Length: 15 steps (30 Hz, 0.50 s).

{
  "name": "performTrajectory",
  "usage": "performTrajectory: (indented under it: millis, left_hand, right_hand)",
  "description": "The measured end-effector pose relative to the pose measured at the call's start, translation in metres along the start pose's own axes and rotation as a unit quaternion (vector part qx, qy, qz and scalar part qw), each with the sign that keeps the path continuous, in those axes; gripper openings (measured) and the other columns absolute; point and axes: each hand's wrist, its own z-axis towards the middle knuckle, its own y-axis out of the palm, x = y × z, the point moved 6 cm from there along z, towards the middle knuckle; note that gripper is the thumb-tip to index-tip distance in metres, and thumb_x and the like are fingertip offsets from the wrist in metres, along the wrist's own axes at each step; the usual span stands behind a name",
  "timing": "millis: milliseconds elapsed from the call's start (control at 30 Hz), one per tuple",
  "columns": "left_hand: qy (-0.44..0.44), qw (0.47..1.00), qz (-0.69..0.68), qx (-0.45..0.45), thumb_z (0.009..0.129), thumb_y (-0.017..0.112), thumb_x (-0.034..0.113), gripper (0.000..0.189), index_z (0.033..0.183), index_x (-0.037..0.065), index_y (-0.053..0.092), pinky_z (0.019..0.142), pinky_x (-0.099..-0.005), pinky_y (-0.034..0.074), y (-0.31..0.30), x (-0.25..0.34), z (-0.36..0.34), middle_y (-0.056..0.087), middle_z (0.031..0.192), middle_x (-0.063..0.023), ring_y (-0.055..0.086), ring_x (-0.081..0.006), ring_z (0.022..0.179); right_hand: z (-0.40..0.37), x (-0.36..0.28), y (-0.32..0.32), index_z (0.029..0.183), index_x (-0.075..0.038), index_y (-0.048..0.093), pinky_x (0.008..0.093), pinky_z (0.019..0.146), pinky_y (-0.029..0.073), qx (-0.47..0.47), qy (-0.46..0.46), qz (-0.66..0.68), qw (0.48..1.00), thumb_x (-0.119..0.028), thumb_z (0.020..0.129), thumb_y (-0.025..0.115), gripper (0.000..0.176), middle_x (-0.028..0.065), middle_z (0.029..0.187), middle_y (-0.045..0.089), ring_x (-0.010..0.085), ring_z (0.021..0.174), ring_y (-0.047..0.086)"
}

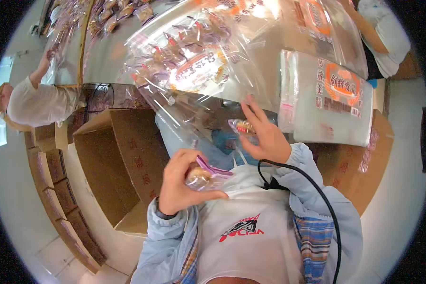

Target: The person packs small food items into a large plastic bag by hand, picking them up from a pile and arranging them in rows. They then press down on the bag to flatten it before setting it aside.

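Observation:
My left hand [176, 185] is curled around a small wrapped pastry [199, 175] in clear film with a purple sealed edge; the thumb stretches out below it. My right hand [270, 137] grips a second small packet [242, 126] between thumb and fingers, its index and middle fingers pointing up. Beyond my hands, a large clear printed bag [201, 71] lies on the table with several similar wrapped pastries inside. Its loose open end hangs over the table edge toward my lap.
A stack of flat printed plastic bags [331, 97] lies at the right table edge. Cardboard boxes stand left [123, 165] and right [350, 175] of me. More packets [123, 14] lie at the far left. One person [42, 102] works at left, another [386, 35] at upper right. A black cable [324, 194] crosses my right sleeve.

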Motion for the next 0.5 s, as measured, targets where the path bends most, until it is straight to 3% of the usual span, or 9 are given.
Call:
performTrajectory:
  millis: [100,133,233,267,367,400,500]
  left_hand:
    - [-0.034,0.946,-0.322,0.010,0.051,0.105,0.038,0.096,0.124,0.002,0.055,0.086,-0.0327,0.052,0.036,-0.031,-0.018,0.067,0.110,-0.0088,0.065,-0.0184,0.096]
    - [-0.047,0.911,-0.409,0.005,0.062,0.101,0.041,0.093,0.129,0.003,0.049,0.087,-0.0308,0.052,0.046,-0.032,-0.019,0.065,0.114,-0.0084,0.064,-0.0153,0.098]
    - [-0.144,0.793,-0.592,-0.005,0.076,0.093,0.041,0.076,0.125,0.002,0.051,0.091,-0.0324,0.051,0.075,-0.044,-0.023,0.066,0.114,-0.0112,0.064,-0.0174,0.102]
    - [-0.095,0.796,-0.594,-0.065,0.088,0.080,0.040,0.063,0.130,0.002,0.052,0.097,-0.0358,0.049,0.077,-0.039,-0.016,0.061,0.128,-0.0153,0.061,-0.0192,0.112]
    - [-0.085,0.848,-0.513,-0.106,0.091,0.075,0.038,0.062,0.136,0.002,0.052,0.103,-0.0387,0.046,0.082,-0.020,-0.008,0.046,0.148,-0.0180,0.057,-0.0216,0.120]
    - [-0.091,0.855,-0.484,-0.162,0.092,0.073,0.036,0.064,0.141,0.002,0.050,0.103,-0.0404,0.046,0.086,-0.021,-0.008,0.029,0.162,-0.0166,0.055,-0.0232,0.124]
    - [-0.122,0.816,-0.548,-0.136,0.090,0.074,0.036,0.067,0.142,0.003,0.050,0.102,-0.0427,0.048,0.104,-0.030,-0.004,0.025,0.165,-0.0146,0.057,-0.0243,0.124]
  right_hand:
    - [0.021,-0.008,-0.009,0.157,-0.004,0.035,0.0466,0.102,0.052,0.069,-0.016,0.001,0.998,-0.013,0.087,0.070,0.079,0.0295,0.162,0.028,0.0505,0.132,0.051]
    - [0.026,-0.011,-0.010,0.154,-0.004,0.039,0.0468,0.104,0.050,0.082,-0.026,-0.006,0.996,-0.012,0.086,0.071,0.076,0.0292,0.162,0.029,0.0502,0.134,0.050]
    - [0.035,-0.009,-0.010,0.142,-0.005,0.050,0.0471,0.108,0.047,0.123,-0.062,-0.013,0.990,-0.008,0.084,0.074,0.063,0.0280,0.161,0.032,0.0483,0.138,0.047]
    - [0.035,-0.005,-0.007,0.136,-0.005,0.054,0.0471,0.110,0.046,0.138,-0.079,-0.004,0.987,-0.006,0.083,0.075,0.057,0.0274,0.160,0.034,0.0471,0.140,0.046]
    - [0.035,-0.007,-0.007,0.119,-0.006,0.059,0.0470,0.110,0.047,0.153,-0.124,-0.053,0.979,-0.005,0.083,0.077,0.040,0.0259,0.157,0.040,0.0459,0.140,0.047]
    - [0.035,-0.007,-0.009,0.114,-0.006,0.060,0.0469,0.110,0.048,0.155,-0.135,-0.083,0.975,-0.005,0.083,0.077,0.035,0.0255,0.155,0.043,0.0459,0.140,0.047]
    - [0.036,-0.006,-0.014,0.114,-0.006,0.063,0.0468,0.107,0.050,0.193,-0.207,-0.156,0.946,-0.004,0.081,0.077,0.036,0.0244,0.150,0.050,0.0452,0.139,0.049]
